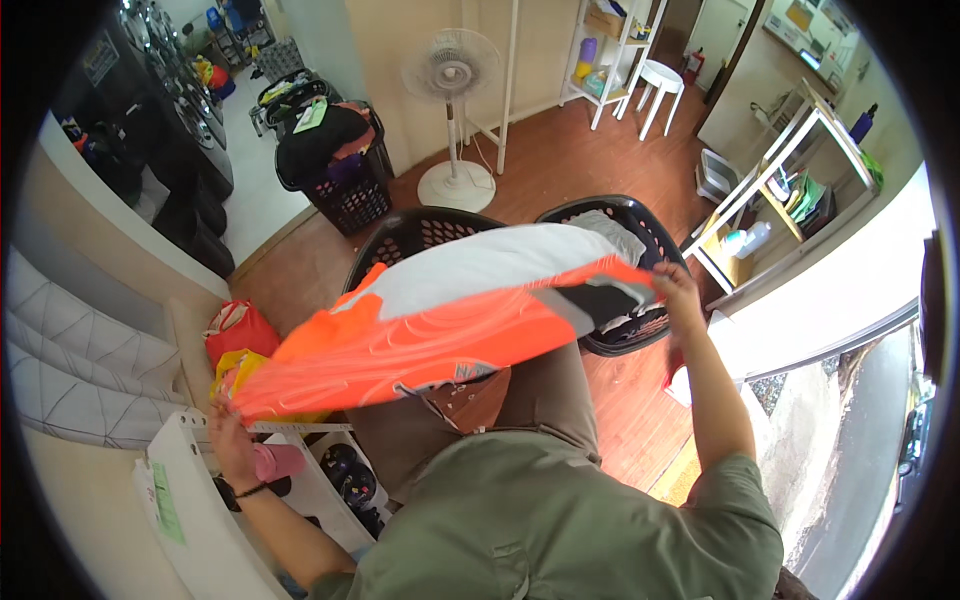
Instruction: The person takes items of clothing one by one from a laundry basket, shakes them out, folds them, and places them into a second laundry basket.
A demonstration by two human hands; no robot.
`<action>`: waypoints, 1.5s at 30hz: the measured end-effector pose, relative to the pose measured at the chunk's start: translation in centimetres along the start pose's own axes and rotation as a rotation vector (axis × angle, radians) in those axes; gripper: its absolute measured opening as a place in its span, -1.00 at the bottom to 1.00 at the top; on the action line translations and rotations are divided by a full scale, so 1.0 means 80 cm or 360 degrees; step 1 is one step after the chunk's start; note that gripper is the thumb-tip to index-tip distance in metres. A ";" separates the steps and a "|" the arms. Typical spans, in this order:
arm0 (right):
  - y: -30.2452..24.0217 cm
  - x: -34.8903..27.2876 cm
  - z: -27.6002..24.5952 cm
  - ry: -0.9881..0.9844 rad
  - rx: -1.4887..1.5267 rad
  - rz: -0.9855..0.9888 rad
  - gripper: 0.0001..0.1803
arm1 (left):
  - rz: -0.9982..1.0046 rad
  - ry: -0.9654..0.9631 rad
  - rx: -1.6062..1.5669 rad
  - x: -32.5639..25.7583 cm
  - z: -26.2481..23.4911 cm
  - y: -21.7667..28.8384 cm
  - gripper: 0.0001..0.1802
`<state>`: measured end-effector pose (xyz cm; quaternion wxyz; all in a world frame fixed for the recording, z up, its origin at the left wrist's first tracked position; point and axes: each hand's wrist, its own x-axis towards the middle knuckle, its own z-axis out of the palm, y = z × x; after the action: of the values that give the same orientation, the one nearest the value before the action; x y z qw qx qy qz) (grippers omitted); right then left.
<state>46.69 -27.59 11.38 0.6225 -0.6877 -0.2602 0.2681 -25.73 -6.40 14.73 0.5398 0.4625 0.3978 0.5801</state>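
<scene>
Stretched wide between both my hands is an orange, grey and black sports shirt (440, 350), held up over my lap and blurred in places. My left hand (232, 445) is closed on its left end, above a white cart with a pink object (278, 461). At the other end, my right hand (677, 295) pinches the cloth. Beyond the shirt stand two black laundry baskets. The right basket (655, 225) holds grey and dark clothes; the left basket (385, 238) is partly hidden by the shirt, so its contents do not show.
A full laundry basket (345, 205) stands by the doorway, near a white pedestal fan (455, 188). To the left lie red (240, 330) and yellow bags. A shelf unit (740, 215) with bottles stands on the right; a white stool (660, 75) is farther back.
</scene>
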 end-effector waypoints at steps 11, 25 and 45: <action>0.118 -0.052 -0.019 -0.0041 -0.0025 0.0358 -0.75 | -0.0661 0.0026 0.0459 -0.082 -0.032 -0.094 -0.76; 0.099 -0.078 0.206 -0.0486 -0.1424 -0.0847 -0.64 | -0.0294 -0.0126 0.1319 -0.020 0.049 -0.221 -0.63; 0.072 -0.140 0.488 -0.2256 -0.0056 0.0133 -0.75 | -0.0857 -0.0955 0.0870 0.025 -0.019 -0.159 -0.81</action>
<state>11.75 -7.88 2.95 0.2812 -0.3672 -0.5803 0.6703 -23.90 -3.09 2.30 0.6203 0.6147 0.4681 0.1351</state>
